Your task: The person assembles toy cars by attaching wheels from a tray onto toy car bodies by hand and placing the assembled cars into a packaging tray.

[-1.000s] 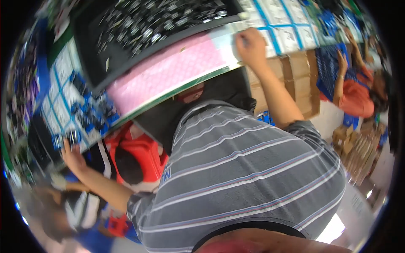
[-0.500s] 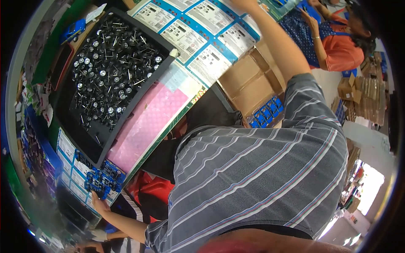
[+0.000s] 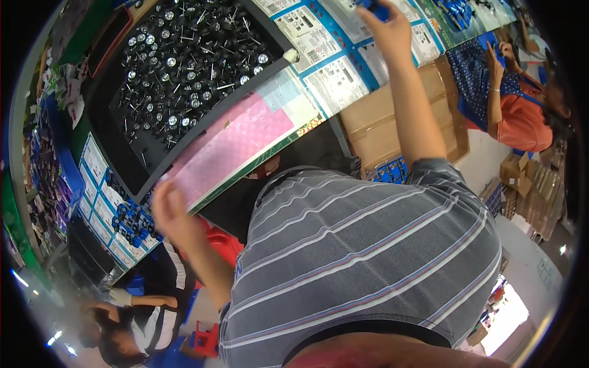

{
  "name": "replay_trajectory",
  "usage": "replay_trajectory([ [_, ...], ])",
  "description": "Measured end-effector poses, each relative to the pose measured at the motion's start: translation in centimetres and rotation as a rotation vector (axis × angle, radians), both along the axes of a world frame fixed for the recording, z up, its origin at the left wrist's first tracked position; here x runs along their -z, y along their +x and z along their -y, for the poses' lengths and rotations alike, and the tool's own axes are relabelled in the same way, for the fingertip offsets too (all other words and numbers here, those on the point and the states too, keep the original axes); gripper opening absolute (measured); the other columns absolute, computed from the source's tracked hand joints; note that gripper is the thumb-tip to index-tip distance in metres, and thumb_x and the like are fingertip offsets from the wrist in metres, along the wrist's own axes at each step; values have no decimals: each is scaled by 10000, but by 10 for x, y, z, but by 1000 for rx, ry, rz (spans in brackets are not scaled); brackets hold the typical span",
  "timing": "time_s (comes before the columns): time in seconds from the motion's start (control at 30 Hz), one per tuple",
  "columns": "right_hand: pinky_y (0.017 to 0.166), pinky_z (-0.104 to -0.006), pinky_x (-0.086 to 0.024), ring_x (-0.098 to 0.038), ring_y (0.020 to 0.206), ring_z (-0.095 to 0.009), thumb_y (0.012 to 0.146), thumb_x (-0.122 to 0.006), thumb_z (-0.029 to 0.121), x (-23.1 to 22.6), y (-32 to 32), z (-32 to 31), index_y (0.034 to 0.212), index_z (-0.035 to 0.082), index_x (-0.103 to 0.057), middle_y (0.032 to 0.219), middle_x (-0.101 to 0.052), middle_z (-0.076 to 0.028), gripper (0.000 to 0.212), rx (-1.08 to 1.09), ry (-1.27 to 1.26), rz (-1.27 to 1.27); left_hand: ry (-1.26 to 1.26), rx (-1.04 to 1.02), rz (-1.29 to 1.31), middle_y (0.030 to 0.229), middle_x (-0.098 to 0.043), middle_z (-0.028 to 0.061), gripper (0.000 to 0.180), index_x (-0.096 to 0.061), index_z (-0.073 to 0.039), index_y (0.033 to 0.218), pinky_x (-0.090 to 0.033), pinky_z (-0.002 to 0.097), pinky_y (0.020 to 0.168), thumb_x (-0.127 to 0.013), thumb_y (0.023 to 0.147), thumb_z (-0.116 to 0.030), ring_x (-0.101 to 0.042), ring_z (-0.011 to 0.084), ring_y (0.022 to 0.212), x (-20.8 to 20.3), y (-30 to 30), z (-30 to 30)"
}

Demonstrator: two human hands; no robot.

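Note:
My right hand (image 3: 394,34) is raised at the far edge of the table. Its fingers close round a small blue toy car part (image 3: 377,10), partly cut off by the picture's top. Blurred by motion, my left hand (image 3: 170,207) hovers beside the near left corner of a black tray (image 3: 202,118); whether it holds anything cannot be made out. That tray is heaped with black toy wheels (image 3: 184,67) with silver hubs and metal axles. Just left of my left hand, several blue toy cars (image 3: 134,222) with dark wheels lie on printed sheets.
A pink mat (image 3: 236,138) borders the tray. Printed card sheets (image 3: 331,80) cover the table's right part. Below it stands a cardboard box (image 3: 392,119) holding blue toy cars. One co-worker (image 3: 521,116) sits at the right, another (image 3: 144,331) at the lower left.
My left hand has come away from the blue toy cars toward the tray's corner. My right hand now shows with a blue part in its fingers. The view has shifted.

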State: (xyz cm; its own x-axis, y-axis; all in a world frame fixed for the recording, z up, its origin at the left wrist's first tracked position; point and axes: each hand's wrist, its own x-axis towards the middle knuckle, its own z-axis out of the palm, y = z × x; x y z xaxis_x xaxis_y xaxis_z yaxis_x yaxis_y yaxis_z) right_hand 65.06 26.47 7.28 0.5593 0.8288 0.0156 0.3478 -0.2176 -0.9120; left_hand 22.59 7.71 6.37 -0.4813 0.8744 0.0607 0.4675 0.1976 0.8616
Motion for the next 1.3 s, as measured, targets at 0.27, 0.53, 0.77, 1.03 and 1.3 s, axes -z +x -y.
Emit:
replay_trajectory([
  [0.27, 949, -343, -479, -622, 1093, -233, 680, -897, 249, -9, -117, 114, 1351, 26, -524, 1176, -643, -136, 799, -860, 362, 102, 135, 414, 1221, 1173, -632, 159, 518, -380, -11, 1404, -505, 241, 624, -550, 959, -215, -661, 181, 871, 14, 143, -60],
  [0.53, 767, -365, -536, -667, 831, -297, 753, -809, 190, -42, -143, 28, 1087, -18, -668, 914, -679, -167, 419, -923, 367, 363, 175, 375, 1174, 1036, -626, 109, 482, -428, -23, 1351, -481, 260, 558, -604, 922, -154, -644, 165, 804, 25, 77, -38],
  [0.77, 689, -438, -532, -671, 767, -367, 681, -800, 158, -13, -176, -46, 819, 45, -673, 774, -689, -169, 219, -1112, 73, 929, 211, 332, 1139, 1075, -619, 122, 477, -410, -26, 1386, -508, 290, 612, -571, 958, -160, -645, 189, 821, 29, 61, -14],
  [1.03, 694, -451, -520, -664, 758, -386, 736, -781, 150, -18, -181, -32, 764, 26, -697, 768, -678, -202, 153, -1099, 86, 794, 223, 320, 1164, 1056, -630, 115, 482, -399, -22, 1387, -505, 281, 595, -595, 964, -144, -651, 183, 805, 49, 52, -4],
  [1.3, 708, -359, -463, -561, 768, -272, 852, -727, 165, -48, -151, -11, 776, 0, -581, 811, -555, -138, 233, -1052, 219, 532, 212, 360, 1199, 1048, -630, 105, 492, -391, -25, 1385, -503, 277, 586, -613, 960, -139, -654, 181, 801, 51, 56, -15],
])
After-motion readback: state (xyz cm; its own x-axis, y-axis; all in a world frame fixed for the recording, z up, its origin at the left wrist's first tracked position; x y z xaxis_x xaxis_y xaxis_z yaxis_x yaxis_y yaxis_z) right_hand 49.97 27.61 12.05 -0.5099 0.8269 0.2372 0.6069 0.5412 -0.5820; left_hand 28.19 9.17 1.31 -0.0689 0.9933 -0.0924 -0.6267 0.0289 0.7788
